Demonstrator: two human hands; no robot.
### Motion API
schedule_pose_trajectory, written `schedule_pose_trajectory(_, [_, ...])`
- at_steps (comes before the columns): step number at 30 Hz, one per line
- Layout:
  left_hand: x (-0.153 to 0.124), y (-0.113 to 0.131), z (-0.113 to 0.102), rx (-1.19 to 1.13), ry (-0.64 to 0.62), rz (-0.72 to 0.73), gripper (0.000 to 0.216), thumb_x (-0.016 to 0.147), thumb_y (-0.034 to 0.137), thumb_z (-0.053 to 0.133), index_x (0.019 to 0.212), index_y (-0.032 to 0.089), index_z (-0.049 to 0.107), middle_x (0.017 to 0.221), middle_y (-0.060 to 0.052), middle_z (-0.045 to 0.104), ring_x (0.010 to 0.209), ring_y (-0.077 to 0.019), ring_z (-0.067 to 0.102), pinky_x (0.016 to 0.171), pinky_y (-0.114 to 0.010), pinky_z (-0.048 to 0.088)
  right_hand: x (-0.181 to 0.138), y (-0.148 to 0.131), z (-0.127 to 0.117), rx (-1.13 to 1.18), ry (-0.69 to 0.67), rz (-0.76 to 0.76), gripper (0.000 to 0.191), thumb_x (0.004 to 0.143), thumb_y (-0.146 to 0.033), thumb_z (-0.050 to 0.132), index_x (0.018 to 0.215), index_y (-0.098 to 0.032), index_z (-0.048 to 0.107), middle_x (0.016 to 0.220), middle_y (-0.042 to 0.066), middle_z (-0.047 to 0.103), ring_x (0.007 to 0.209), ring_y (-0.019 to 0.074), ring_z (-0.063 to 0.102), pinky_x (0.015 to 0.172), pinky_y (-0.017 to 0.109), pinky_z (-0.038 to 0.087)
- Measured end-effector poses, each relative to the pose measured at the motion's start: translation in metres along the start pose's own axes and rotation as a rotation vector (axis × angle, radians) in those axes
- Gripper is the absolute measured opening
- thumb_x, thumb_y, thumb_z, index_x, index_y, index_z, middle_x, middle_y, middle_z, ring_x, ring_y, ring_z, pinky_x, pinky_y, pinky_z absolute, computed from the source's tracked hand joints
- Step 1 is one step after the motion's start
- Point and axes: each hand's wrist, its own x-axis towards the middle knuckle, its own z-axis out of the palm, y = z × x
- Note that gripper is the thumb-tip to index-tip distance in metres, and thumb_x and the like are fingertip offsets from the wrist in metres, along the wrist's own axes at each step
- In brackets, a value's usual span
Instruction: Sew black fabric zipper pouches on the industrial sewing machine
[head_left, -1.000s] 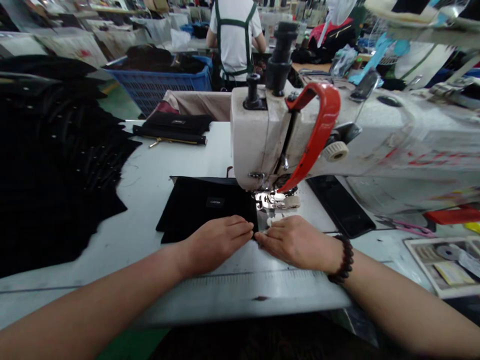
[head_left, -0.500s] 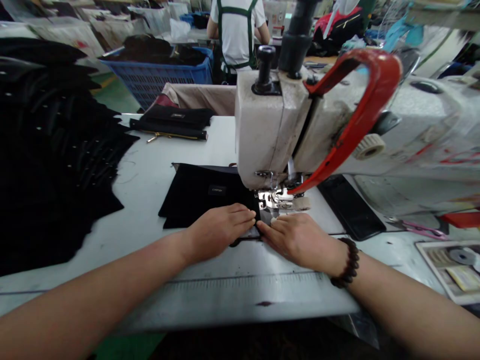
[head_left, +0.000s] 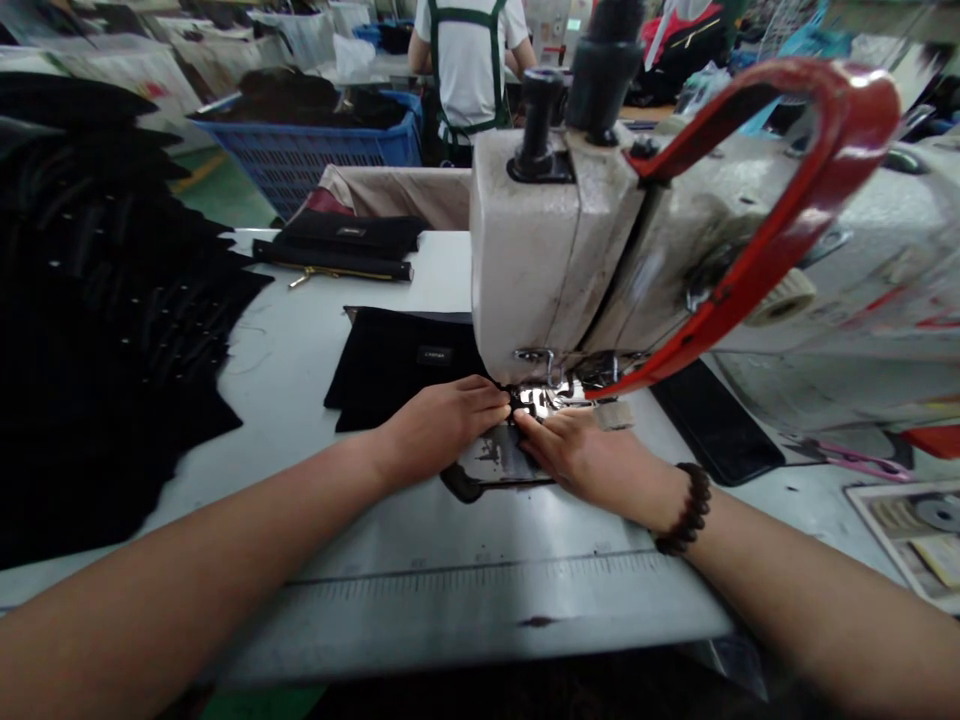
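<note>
A black fabric piece with a small dark label lies flat on the sewing machine bed, its right end running up to the metal presser foot. My left hand has its fingers closed at the near right corner of the fabric, just left of the foot. Facing it, my right hand has its thumb and fingers closed at the fabric's edge, just in front of the foot and partly behind a small block. Both sets of fingertips nearly meet. The needle point cannot be made out.
The machine head with its red curved bar stands over the work. A big stack of black pieces fills the left. A zippered black pouch lies behind, a black phone-like slab and pink-handled scissors to the right.
Both hands and the black fabric have moved a little away from me towards the presser foot, uncovering the metal plate in front. The view has shifted slightly.
</note>
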Motion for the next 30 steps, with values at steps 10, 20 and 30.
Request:
schedule_pose_trajectory(10, [0.006, -0.005, 0.003, 0.010, 0.048, -0.087, 0.021, 0.085, 0.007, 0.039, 0.090, 0.013, 0.058, 0.095, -0.003, 0.063, 0.099, -0.0145, 0.054, 0.086, -0.022, 0.043, -0.002, 0.002, 0.010, 0.012, 0.028, 0.009, 0.030, 0.093, -0.026, 0.034, 0.107, -0.010, 0.055, 0.070, 0.005, 0.062, 0.060, 0.0154, 0.053, 0.051, 0.029, 0.030])
schedule_pose_trajectory(20, [0.008, -0.006, 0.001, -0.012, 0.034, -0.150, 0.026, 0.086, 0.008, 0.037, 0.098, 0.014, 0.059, 0.102, -0.004, 0.063, 0.105, -0.0164, 0.052, 0.087, -0.024, 0.044, -0.002, 0.002, 0.008, 0.021, 0.051, 0.021, 0.028, 0.092, -0.027, 0.034, 0.102, -0.012, 0.055, 0.068, 0.004, 0.061, 0.057, 0.0141, 0.051, 0.048, 0.029, 0.024])
schedule_pose_trajectory(30, [0.011, -0.014, -0.005, -0.119, 0.036, -0.152, 0.025, 0.086, 0.011, 0.040, 0.099, 0.013, 0.061, 0.105, -0.006, 0.063, 0.103, -0.0178, 0.054, 0.088, -0.028, 0.044, -0.002, 0.004, 0.015, 0.009, 0.047, 0.013, 0.031, 0.092, -0.029, 0.035, 0.109, -0.011, 0.055, 0.066, 0.004, 0.062, 0.058, 0.0151, 0.053, 0.048, 0.028, 0.026])
